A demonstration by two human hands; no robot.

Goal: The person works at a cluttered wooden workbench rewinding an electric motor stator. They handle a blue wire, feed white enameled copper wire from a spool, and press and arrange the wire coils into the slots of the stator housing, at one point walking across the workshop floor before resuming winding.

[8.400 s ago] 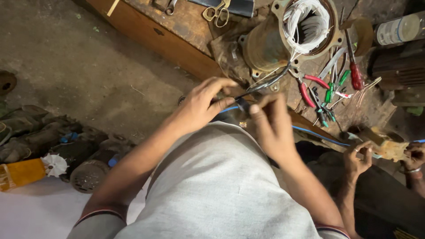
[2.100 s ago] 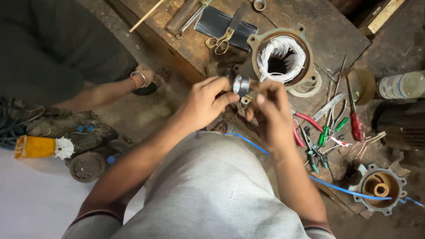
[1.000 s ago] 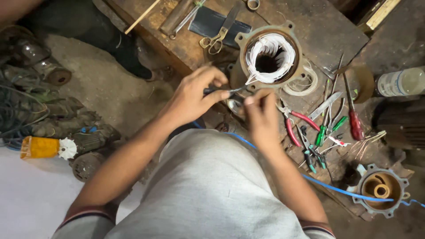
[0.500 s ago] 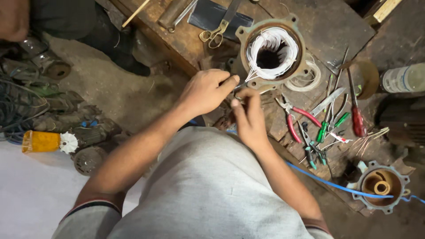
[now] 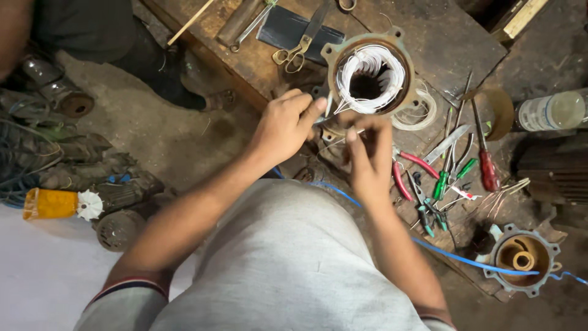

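Both hands have been raised closer to the motor stator (image 5: pixel 369 76) than half a second earlier. A thin lead wire (image 5: pixel 335 144) is pinched by the left hand (image 5: pixel 286 125) and right hand (image 5: pixel 366 156). Pliers (image 5: pixel 409 175) crowd the right; open bench (image 5: pixel 441 37) lies beyond.

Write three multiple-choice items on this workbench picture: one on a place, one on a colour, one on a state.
1. Where do the scissors lie?
A. beyond the motor housing's left rim
B. on the floor
C. in the right hand

2. What colour is the screwdriver handle?
A. yellow
B. red
C. white

3. What is inside the motor housing?
A. nothing
B. water
C. white wire windings

Answers:
1 A, they rest on the bench past the rim.
2 B, its grip is red.
3 C, white coils line the bore, and the left hand and right hand pinch thin strands beside it.
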